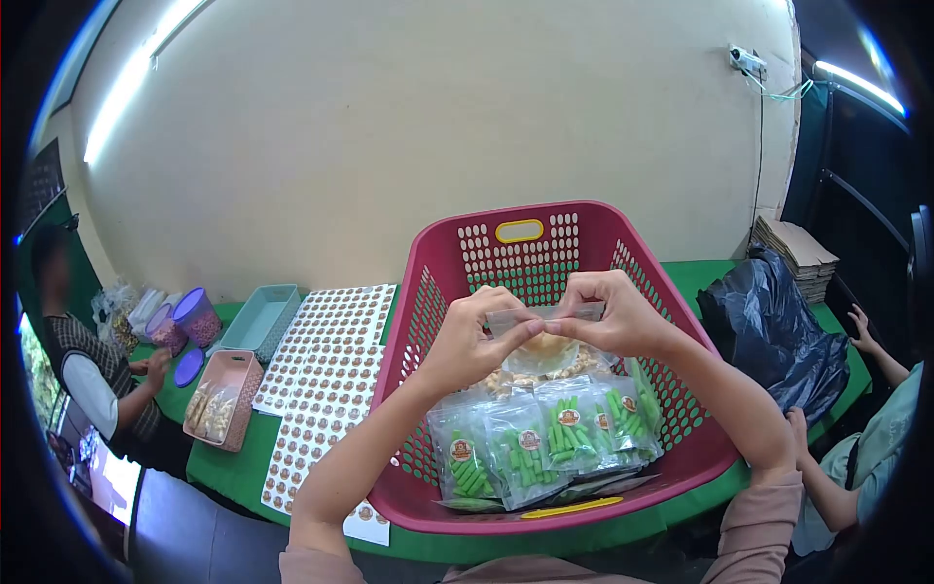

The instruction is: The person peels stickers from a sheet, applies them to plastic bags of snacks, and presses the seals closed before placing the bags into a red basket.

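A clear plastic pouch (545, 355) with pale contents is held up over the basket. My left hand (477, 336) pinches the left part of its top edge, and my right hand (621, 313) grips the right part, thumbs nearly meeting in the middle. Below is a large maroon laundry basket (389, 487) with oval holes and yellow handles. Inside it, several clear packets of green stick-shaped snacks (525, 443) with round brown labels lie along the near side. Behind them, packets of beige snack pieces (589, 362) are partly hidden by my hands and the pouch.
Sticker sheets (316, 389) lie left of the basket on the green-covered table (226, 465). Beyond are a pink basket (238, 428), a teal basket (277, 326) and purple-lidded tubs (197, 316). Black plastic (773, 331) and stacked cardboard (796, 255) sit right. People stand at both sides.
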Motion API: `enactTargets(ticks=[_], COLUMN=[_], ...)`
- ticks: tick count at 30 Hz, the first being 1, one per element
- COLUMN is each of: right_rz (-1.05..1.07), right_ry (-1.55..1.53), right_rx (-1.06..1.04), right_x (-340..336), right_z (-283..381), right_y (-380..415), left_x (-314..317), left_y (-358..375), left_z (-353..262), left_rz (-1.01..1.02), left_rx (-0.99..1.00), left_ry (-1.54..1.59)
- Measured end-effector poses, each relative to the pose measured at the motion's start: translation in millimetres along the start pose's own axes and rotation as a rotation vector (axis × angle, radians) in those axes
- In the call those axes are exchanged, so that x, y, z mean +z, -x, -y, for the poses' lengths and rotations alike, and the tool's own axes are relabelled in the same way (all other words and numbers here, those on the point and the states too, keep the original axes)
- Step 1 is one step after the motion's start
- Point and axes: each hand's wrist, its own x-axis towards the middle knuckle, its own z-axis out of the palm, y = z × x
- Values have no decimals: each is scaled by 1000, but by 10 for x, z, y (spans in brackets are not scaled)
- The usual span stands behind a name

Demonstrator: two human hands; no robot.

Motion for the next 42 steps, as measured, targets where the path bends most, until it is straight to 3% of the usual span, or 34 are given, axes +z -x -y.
enactTargets(ticks=[3,10,13,14,15,18,23,26,28,30,32,34,36,38,40,42], right_rz=[42,62,95,43,-8,-174,-118,3,31,122,41,-483,-507,11,52,81], right_ry=[112,86,-186,-248,-311,-349,-417,-311,-260,-277,-195,130,75,-176,-300,-170], right_rx=[68,112,165,150,134,144,89,0,15,139,167,66,51,113,197,199], right_x=[-57,-110,-105,-106,-107,-107,39,166,121,8,1,68,52,-34,-22,-42], right_z=[70,132,147,132,113,2,84,121,193,172,160,183,127,252,287,343], right_y=[10,21,22,23,20,2,43,89,88,71,58,47,39,29,45,53], left_x=[-35,-130,-102,-91,-87,-107,11,61,40,-68,-54,-59,-56,-54,-15,-40], left_y=[15,42,32,25,14,23,65,102,79,54,35,39,58,75,89,90], left_z=[24,-6,6,10,48,35,-157,-143,-115,-125,-135,-145,-191,-212,-214,-259], left_rz=[-34,-23,-99,-169,-278,-324,20,21,-60,-59,-100,-94,-57,59,6,25], left_rx=[57,-127,-195,-199,-103,-115,-66,12,-32,-218,-190,-278,-275,-249,-228,-263], left_ry=[-29,49,208,290,117,119,251,216,229,345,336,529,500,444,525,373])
